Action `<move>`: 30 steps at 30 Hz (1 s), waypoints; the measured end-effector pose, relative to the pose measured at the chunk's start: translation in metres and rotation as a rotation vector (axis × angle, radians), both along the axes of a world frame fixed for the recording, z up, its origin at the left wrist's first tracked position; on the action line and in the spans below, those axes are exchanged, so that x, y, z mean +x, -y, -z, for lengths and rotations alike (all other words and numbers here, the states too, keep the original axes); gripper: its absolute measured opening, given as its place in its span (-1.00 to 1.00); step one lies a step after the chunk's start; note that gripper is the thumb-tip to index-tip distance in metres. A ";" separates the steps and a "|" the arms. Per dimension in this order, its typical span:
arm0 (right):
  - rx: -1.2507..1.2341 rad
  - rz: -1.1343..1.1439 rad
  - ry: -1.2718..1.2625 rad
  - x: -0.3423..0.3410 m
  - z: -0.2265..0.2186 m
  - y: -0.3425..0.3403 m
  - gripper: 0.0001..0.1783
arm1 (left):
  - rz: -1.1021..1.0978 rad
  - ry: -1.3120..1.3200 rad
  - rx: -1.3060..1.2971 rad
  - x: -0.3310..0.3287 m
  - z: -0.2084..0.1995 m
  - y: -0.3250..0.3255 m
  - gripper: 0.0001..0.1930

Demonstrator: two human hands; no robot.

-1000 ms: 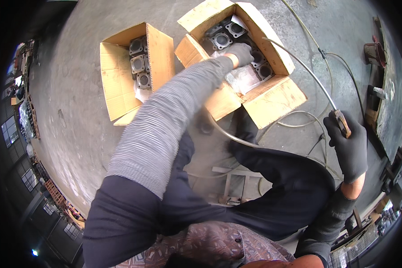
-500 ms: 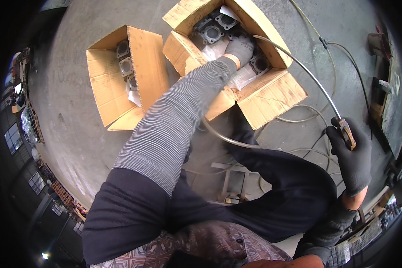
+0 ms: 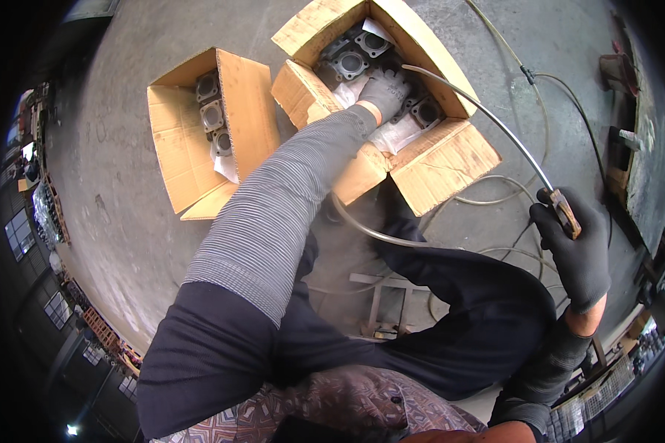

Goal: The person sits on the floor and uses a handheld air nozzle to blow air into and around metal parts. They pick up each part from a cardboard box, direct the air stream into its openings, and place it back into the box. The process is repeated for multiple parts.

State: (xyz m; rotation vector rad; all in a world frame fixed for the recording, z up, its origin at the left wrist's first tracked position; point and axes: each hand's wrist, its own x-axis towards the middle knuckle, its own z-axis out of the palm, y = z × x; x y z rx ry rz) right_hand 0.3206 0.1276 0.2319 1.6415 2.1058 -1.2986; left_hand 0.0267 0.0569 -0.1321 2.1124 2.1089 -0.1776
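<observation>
My gloved left hand (image 3: 386,91) reaches into an open cardboard box (image 3: 443,161) at the upper middle. Its fingers curl down among grey metal castings with round bores, and what lies under the fingertips is hidden. One casting (image 3: 349,64) sits just beyond the hand, and another casting (image 3: 425,112) lies to its right. On the right, my gloved right hand (image 3: 578,247) is closed round the brown handle of an air blow gun (image 3: 565,212). The gun's long curved metal tube (image 3: 495,122) runs up to the box, its tip near my left hand.
A second cardboard box (image 3: 247,111) stands to the left, holding several similar castings (image 3: 212,116). Clear hose (image 3: 488,199) loops over the concrete floor (image 3: 111,192) by my leg. A low metal frame (image 3: 384,295) stands between my legs. At the far right is a workbench edge (image 3: 646,162).
My left hand has shifted a little left inside the box, uncovering more of the castings at its right. The blow gun's tip and my right hand have also moved slightly left.
</observation>
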 end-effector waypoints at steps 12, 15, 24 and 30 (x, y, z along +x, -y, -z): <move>-0.050 0.017 -0.011 -0.006 0.005 0.003 -0.74 | 0.022 0.187 -0.008 0.012 0.057 -0.037 -0.72; -0.036 -0.001 -0.008 -0.005 0.006 0.004 -0.74 | 0.098 0.029 -0.134 0.020 0.051 -0.041 -0.73; -0.047 0.012 -0.036 -0.003 0.007 0.001 -0.74 | 0.197 0.221 -0.104 -0.004 0.029 -0.008 -0.49; -0.016 -0.032 -0.051 -0.004 0.001 0.004 -0.75 | 0.258 0.265 0.007 -0.006 0.034 0.014 -0.41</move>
